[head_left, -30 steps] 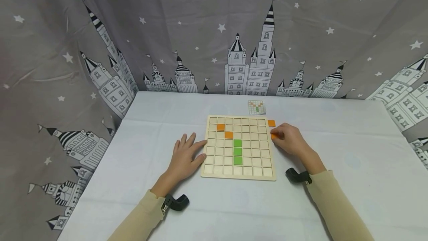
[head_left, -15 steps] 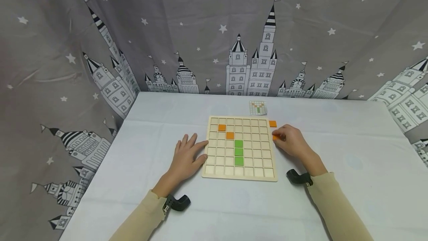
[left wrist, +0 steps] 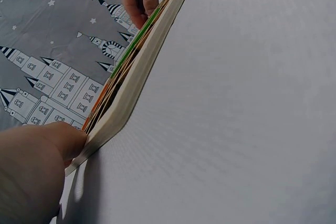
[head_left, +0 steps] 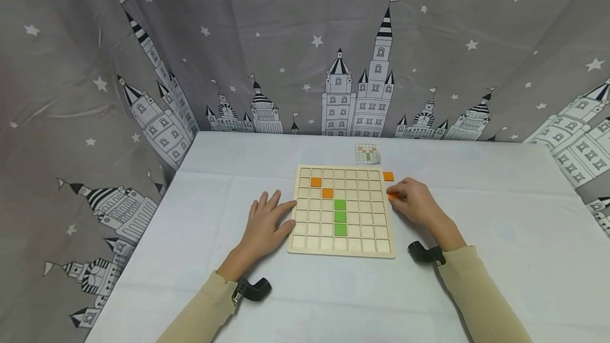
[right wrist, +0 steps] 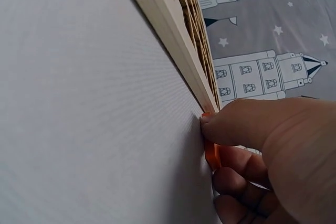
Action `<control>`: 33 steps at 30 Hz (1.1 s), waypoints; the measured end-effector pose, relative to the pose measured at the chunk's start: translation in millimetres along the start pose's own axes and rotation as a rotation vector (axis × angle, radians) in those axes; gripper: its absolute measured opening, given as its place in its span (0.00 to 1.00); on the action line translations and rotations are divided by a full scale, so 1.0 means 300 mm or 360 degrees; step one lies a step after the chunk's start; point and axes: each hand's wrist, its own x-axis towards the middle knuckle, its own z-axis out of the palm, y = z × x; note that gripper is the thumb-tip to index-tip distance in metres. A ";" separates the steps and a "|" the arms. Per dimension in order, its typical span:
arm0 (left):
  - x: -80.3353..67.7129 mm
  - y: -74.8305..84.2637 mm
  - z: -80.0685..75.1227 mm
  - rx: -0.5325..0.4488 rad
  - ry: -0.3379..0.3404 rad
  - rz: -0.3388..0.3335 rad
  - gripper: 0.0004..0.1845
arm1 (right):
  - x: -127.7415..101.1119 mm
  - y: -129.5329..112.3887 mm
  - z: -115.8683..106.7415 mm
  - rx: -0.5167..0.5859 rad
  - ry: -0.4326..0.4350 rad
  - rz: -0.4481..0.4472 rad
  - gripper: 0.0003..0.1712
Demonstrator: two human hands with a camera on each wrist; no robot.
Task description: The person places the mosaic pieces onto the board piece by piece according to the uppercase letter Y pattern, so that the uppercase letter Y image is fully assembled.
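A square wooden grid board (head_left: 362,232) lies on the table in the head view. Two orange tiles (head_left: 316,182) step diagonally down to a column of three green tiles (head_left: 340,216) set in its cells. My left hand (head_left: 263,226) rests at the board's left edge, fingers spread, with thumb and index fingertip at the rim. At the right edge, my right hand (head_left: 413,200) pinches an orange tile (right wrist: 211,153) between thumb and fingers, low over the table right beside the board. Most of that tile is hidden by the fingers in the head view.
Another orange tile (head_left: 388,176) lies off the board's upper right corner. Behind the board is a small pattern card (head_left: 367,154) printed with a coloured grid. A grey curtain (head_left: 286,30) with castles and stars hangs along the table's far edge.
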 end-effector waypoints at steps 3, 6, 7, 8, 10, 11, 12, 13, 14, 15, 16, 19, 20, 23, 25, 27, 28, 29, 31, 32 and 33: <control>0.000 -0.001 0.001 -0.0005 -0.0001 0.0004 0.23 | -0.004 -0.001 -0.001 -0.0016 0.0001 -0.0017 0.13; 0.000 -0.001 0.002 -0.0007 -0.0004 0.0007 0.23 | -0.005 -0.004 -0.003 -0.0028 -0.0010 -0.0028 0.13; 0.000 -0.001 0.002 -0.0007 -0.0005 0.0008 0.23 | -0.006 -0.004 -0.004 -0.0033 -0.0015 -0.0025 0.13; 0.000 0.000 0.002 -0.0007 -0.0007 0.0008 0.23 | -0.005 -0.005 -0.004 -0.0039 -0.0021 -0.0020 0.13; 0.000 0.000 0.001 -0.0006 -0.0009 0.0009 0.23 | -0.005 -0.008 -0.006 -0.0047 -0.0035 -0.0011 0.13; 0.000 0.001 0.001 -0.0006 -0.0009 0.0009 0.23 | -0.005 -0.010 -0.007 -0.0050 -0.0041 -0.0004 0.14; 0.000 0.000 0.001 -0.0006 -0.0009 0.0011 0.23 | -0.005 -0.012 -0.008 -0.0053 -0.0045 0.0004 0.14; 0.000 0.000 0.001 -0.0004 -0.0009 0.0011 0.23 | -0.005 -0.012 -0.008 -0.0055 -0.0049 0.0009 0.14; 0.000 0.000 0.001 -0.0004 -0.0008 0.0011 0.23 | -0.005 -0.014 -0.009 -0.0057 -0.0051 0.0010 0.14; 0.000 0.000 0.001 -0.0004 -0.0008 0.0011 0.23 | -0.006 -0.015 -0.010 -0.0059 -0.0051 0.0006 0.14; 0.000 0.000 0.001 -0.0004 -0.0008 0.0011 0.23 | -0.005 -0.015 -0.009 -0.0060 -0.0050 0.0013 0.14; 0.001 -0.002 0.002 -0.0003 -0.0006 0.0009 0.23 | -0.006 -0.016 -0.009 -0.0060 -0.0049 0.0007 0.14; 0.001 -0.002 0.003 -0.0002 -0.0007 0.0008 0.23 | -0.005 -0.017 -0.009 -0.0059 -0.0050 0.0004 0.14; 0.001 -0.003 0.004 0.0002 -0.0008 0.0004 0.23 | -0.006 -0.018 -0.011 -0.0059 -0.0060 0.0004 0.15; 0.001 -0.004 0.004 0.0003 -0.0012 -0.0001 0.23 | -0.006 -0.018 -0.012 -0.0063 -0.0070 0.0010 0.15; 0.001 -0.003 0.004 0.0002 -0.0013 -0.0005 0.23 | -0.006 -0.020 -0.011 -0.0064 -0.0076 0.0011 0.16; 0.001 -0.003 0.004 0.0002 -0.0013 -0.0006 0.23 | -0.006 -0.021 -0.011 -0.0064 -0.0078 0.0012 0.16; 0.001 -0.003 0.004 0.0003 -0.0011 -0.0006 0.23 | -0.006 -0.021 -0.010 -0.0063 -0.0078 0.0012 0.16; 0.001 -0.004 0.004 0.0006 -0.0011 -0.0007 0.23 | -0.006 -0.021 -0.009 -0.0065 -0.0077 0.0005 0.16; 0.001 -0.004 0.004 0.0006 -0.0010 -0.0007 0.23 | -0.006 -0.021 -0.009 -0.0066 -0.0074 0.0004 0.16; 0.001 -0.004 0.004 0.0009 -0.0011 -0.0007 0.23 | -0.005 -0.021 -0.009 -0.0070 -0.0074 0.0006 0.16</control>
